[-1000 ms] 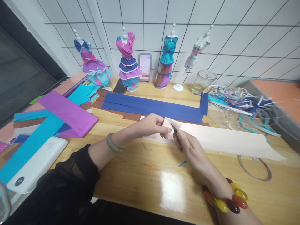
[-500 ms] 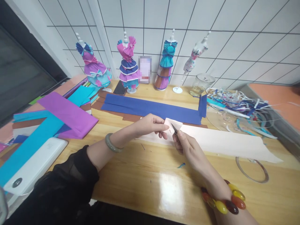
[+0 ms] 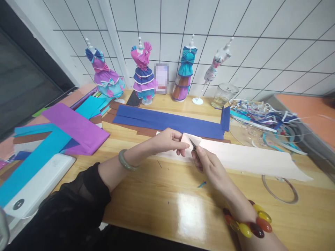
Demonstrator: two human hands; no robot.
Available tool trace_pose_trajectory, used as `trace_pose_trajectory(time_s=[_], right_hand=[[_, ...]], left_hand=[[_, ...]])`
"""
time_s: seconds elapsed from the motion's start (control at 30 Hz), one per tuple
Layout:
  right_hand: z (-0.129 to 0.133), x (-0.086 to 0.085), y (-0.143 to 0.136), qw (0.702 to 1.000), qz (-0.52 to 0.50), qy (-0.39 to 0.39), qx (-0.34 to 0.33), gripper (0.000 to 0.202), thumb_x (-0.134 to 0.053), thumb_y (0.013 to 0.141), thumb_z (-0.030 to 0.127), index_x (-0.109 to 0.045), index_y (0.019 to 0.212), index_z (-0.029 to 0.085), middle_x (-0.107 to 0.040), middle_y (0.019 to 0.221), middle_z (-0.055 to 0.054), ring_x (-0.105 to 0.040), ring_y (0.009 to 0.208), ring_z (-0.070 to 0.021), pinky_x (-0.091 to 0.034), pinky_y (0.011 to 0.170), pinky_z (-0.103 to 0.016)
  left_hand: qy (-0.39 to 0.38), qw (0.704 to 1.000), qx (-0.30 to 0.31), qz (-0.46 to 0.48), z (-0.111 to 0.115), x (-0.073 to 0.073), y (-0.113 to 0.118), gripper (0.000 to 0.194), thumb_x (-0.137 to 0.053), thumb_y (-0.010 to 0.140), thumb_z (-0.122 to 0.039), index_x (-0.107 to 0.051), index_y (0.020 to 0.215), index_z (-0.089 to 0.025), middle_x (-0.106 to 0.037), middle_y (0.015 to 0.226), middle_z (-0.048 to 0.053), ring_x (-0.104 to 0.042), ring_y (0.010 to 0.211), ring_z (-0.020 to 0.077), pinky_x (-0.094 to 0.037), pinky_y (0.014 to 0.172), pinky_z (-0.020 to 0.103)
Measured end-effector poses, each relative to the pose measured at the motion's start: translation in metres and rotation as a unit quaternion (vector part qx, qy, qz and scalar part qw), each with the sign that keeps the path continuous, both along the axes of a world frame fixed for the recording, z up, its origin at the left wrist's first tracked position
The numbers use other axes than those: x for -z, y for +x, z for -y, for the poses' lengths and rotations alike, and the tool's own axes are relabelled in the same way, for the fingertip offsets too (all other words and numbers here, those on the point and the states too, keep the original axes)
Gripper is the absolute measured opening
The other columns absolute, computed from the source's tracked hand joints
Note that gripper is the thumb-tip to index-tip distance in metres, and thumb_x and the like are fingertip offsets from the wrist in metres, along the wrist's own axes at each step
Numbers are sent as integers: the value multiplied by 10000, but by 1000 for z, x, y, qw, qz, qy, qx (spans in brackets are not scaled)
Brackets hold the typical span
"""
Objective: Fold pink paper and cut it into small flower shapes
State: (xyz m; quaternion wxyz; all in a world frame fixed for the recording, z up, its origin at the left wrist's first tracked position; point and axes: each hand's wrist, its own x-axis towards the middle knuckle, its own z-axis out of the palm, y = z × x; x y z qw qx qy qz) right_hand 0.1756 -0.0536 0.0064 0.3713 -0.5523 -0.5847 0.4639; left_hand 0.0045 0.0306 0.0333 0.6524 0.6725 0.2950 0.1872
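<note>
My left hand (image 3: 171, 141) pinches a small folded piece of pale pink paper (image 3: 186, 138) between thumb and fingers. My right hand (image 3: 208, 158) is closed around a small dark pointed tool (image 3: 193, 144); the fingers cover most of it, and its tip lies against the folded piece. Under both hands a long pale pink strip (image 3: 251, 156) stretches across the table to the right. A dark blue strip (image 3: 167, 120) lies just behind it, over some brown material.
Mannequins in small dresses (image 3: 143, 73) and a bare-skirted mannequin (image 3: 217, 64) line the tiled wall. Coloured sheets (image 3: 75, 127) and a white power bank (image 3: 42, 184) are on the left. A glass cup (image 3: 223, 96), tangled scraps (image 3: 264, 118) and a clear ring (image 3: 280, 188) are on the right.
My hands stay almost in place. The pointed tool and folded piece have shifted slightly left and down, with the tip still against the piece.
</note>
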Motion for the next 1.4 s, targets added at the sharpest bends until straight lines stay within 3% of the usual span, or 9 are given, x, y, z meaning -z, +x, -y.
trace_pose_trajectory(time_s=[1.13, 1.4], right_hand=[[0, -2, 1, 999, 35, 13, -15, 412, -274, 925, 490, -410, 672, 194, -341, 567, 34, -319, 526, -118, -260, 493, -250], [1, -3, 2, 1000, -1, 3, -5, 404, -290, 921, 491, -409, 669, 198, -314, 542, 43, -294, 492, -110, -234, 464, -249]], left_hand=[[25, 999, 7, -25, -1, -4, -3, 218, -579, 739, -301, -599, 635, -110, -628, 620, 40, -555, 610, 107, -397, 621, 236], [-19, 999, 21, 17, -4, -1, -2, 315, -453, 821, -345, -601, 698, -95, -676, 723, 106, -585, 615, 125, -395, 597, 249]])
